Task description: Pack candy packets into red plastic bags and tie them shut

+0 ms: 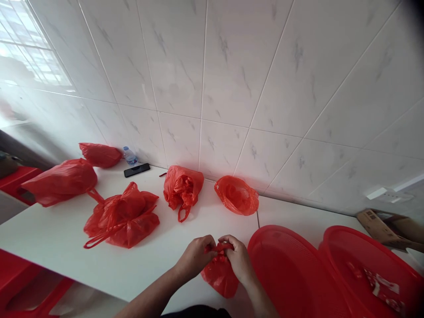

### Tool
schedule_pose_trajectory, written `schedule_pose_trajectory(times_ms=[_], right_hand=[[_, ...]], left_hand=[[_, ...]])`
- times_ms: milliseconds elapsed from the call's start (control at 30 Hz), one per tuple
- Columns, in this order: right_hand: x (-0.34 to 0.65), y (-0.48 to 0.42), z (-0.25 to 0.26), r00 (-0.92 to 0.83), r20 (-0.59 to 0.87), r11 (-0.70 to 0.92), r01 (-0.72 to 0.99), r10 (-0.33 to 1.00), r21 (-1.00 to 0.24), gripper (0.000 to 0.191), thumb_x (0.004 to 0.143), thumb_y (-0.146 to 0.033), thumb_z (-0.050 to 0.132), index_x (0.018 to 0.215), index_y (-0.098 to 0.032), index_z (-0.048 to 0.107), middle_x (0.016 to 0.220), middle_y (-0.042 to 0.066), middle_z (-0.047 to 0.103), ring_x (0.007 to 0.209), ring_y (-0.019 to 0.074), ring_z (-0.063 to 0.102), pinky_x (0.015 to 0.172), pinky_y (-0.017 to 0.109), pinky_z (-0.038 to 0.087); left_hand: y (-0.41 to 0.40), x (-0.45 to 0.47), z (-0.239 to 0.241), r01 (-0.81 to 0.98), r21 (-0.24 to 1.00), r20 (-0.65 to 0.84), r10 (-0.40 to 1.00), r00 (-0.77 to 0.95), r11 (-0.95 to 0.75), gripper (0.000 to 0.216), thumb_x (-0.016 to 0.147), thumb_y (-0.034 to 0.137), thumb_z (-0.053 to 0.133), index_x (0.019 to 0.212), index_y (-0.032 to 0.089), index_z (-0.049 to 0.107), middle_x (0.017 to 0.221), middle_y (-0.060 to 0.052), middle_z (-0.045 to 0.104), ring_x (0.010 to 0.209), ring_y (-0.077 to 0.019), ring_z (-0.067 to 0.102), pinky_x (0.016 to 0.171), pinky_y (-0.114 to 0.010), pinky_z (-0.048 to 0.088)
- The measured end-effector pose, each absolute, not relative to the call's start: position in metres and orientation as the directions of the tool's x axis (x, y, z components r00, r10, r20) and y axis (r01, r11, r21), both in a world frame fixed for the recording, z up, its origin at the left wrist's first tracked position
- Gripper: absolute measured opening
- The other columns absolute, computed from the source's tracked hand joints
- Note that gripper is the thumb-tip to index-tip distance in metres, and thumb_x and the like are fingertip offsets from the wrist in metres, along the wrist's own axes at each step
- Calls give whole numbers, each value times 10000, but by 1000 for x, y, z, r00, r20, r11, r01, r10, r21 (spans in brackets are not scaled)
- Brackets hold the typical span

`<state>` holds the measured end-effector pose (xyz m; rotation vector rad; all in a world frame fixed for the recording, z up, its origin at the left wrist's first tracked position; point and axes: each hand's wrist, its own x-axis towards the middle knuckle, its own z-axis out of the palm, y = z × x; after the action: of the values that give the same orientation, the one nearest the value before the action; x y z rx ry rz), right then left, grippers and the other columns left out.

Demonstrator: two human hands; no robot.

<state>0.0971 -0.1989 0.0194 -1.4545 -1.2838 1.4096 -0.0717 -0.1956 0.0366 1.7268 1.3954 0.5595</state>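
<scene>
A small red plastic bag (pixel 221 278) sits at the front of the white table, right before me. My left hand (pixel 198 254) pinches the bag's gathered top from the left. From the right, my right hand (pixel 234 254) grips the same top with curled fingers. The two hands are close together, with a twist of red plastic between them. What the bag contains is hidden. Beyond my hands, an open red bag (pixel 236 195) leans by the wall, and a crumpled red bag (pixel 183 187) lies to its left.
More filled red bags (pixel 122 216) lie on the left of the table (pixel 109 269). A black phone (pixel 137 170) and a water bottle (pixel 130 155) are near the wall. Red baskets (pixel 288 269) stand at right, one with small packets (pixel 384 287). A cardboard box (pixel 391 227) is behind them.
</scene>
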Motion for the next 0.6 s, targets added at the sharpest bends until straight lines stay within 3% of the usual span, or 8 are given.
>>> schedule_pose_trajectory(times_ms=[100, 200, 267, 333, 467, 600], right_hand=[[102, -199, 28, -236, -269, -292, -71, 934, -954, 260, 727, -233, 573, 960, -220, 688, 921, 29, 696, 816, 170, 621, 771, 304, 467], [109, -197, 31, -257, -258, -313, -198, 931, -929, 288, 746, -324, 625, 1009, -216, 675, 874, 20, 670, 756, 148, 596, 765, 309, 469], [117, -192, 26, -136, -248, -257, -58, 959, -965, 241, 765, -330, 606, 960, -210, 680, 845, 23, 666, 747, 158, 590, 762, 321, 472], [128, -186, 15, 38, -164, -168, 207, 986, -964, 188, 781, -276, 551, 893, -204, 684, 878, 50, 675, 811, 195, 605, 794, 348, 475], [150, -180, -14, 161, 99, -38, 683, 982, -730, 271, 786, -161, 435, 870, -199, 689, 940, 105, 661, 945, 255, 601, 837, 389, 465], [158, -183, -32, 123, 127, -37, 844, 984, -535, 311, 805, -154, 395, 904, -198, 687, 927, 115, 663, 949, 262, 604, 808, 391, 471]], left_hand=[[-196, -71, 40, 587, 808, -150, 947, 283, -47, 38, 732, 196, 560, 744, 209, 594, 730, 37, 638, 699, -139, 552, 631, -233, 385], [-195, -75, 45, 608, 789, -124, 948, 294, -85, 31, 743, 190, 569, 725, 207, 589, 736, 28, 626, 701, -144, 548, 642, -242, 394], [-193, -84, 47, 610, 772, -55, 936, 346, -180, 68, 738, 147, 570, 708, 206, 585, 772, 8, 626, 752, -157, 553, 691, -258, 406], [-190, -100, 44, 616, 738, 7, 916, 402, -276, 113, 725, 99, 567, 689, 205, 580, 806, -14, 624, 807, -173, 553, 740, -275, 408], [-191, -144, 21, 738, 640, -104, 927, 359, -214, 111, 730, 111, 568, 693, 214, 590, 839, -25, 628, 868, -197, 557, 770, -296, 409], [-197, -175, -4, 817, 572, -250, 934, 256, -70, 95, 710, 126, 572, 705, 215, 604, 817, -19, 645, 819, -205, 582, 710, -300, 419]])
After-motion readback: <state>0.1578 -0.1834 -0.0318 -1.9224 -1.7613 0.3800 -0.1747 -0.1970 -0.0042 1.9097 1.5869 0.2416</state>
